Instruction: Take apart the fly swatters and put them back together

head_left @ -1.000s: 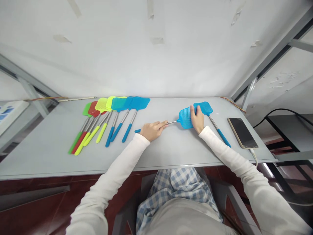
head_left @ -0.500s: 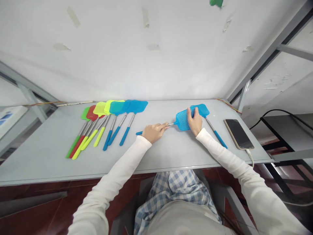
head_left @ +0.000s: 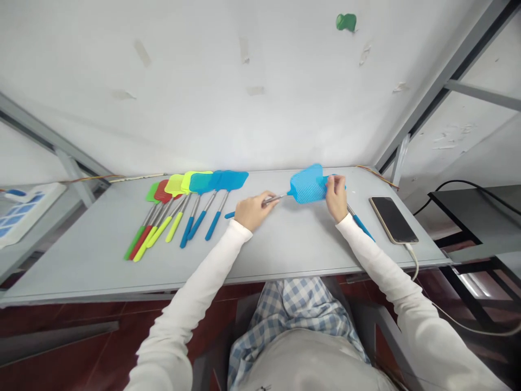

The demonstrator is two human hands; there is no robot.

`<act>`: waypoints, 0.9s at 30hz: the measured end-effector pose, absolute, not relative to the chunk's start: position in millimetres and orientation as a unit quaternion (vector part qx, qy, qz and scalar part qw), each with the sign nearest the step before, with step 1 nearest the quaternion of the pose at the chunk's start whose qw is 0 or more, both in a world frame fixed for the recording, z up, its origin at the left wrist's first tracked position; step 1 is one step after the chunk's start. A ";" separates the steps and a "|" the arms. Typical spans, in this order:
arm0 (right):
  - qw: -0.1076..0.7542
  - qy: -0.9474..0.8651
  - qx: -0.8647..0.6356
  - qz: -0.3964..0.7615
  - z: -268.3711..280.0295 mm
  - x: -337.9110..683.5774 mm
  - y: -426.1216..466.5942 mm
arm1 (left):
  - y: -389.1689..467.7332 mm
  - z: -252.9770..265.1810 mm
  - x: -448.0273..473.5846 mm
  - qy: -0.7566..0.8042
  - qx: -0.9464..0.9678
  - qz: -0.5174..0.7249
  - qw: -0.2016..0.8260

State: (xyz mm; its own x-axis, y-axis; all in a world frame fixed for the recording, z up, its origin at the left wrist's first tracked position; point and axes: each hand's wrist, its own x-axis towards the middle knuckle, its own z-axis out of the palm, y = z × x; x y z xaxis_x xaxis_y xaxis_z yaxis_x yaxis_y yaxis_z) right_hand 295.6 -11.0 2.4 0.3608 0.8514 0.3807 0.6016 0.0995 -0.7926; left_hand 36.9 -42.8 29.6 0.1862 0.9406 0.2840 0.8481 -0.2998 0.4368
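Note:
My left hand [head_left: 254,210] is closed around the metal shaft of a blue fly swatter [head_left: 310,185]; its blue handle end pokes out left of the hand. The perforated head points right, tilted above the table. My right hand [head_left: 337,200] pinches at the right edge of that head, though its fingers partly cover the contact. Behind and under the right hand lies another blue fly swatter [head_left: 362,227], its head mostly hidden. To the left, several overlapping fly swatters in green, red [head_left: 163,191], yellow [head_left: 176,184] and blue [head_left: 235,180] lie fanned out, heads toward the wall.
A phone [head_left: 394,219] with a white cable [head_left: 414,260] lies at the right of the grey table [head_left: 277,255]. A white wall [head_left: 260,130] stands behind, with metal frame posts at both sides. At far left is a white-and-blue object [head_left: 30,209].
The held swatter's head has tilted up, and my right hand has shifted right to its edge. My left hand stays on the shaft. The view has shifted slightly.

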 end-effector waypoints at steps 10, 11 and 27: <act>0.376 -0.659 -0.560 0.332 3.2 243.4 -46.9 | -59.7 0.5 119.9 0.470 0.687 0.333 0.443; 0.371 -0.661 -0.564 0.327 3.2 239.2 -47.6 | -63.7 0.2 125.4 0.462 0.694 0.333 0.440; 0.036 -0.734 -0.674 0.074 -5.3 311.6 -21.3 | -66.8 -17.8 -27.5 0.709 0.678 0.193 0.033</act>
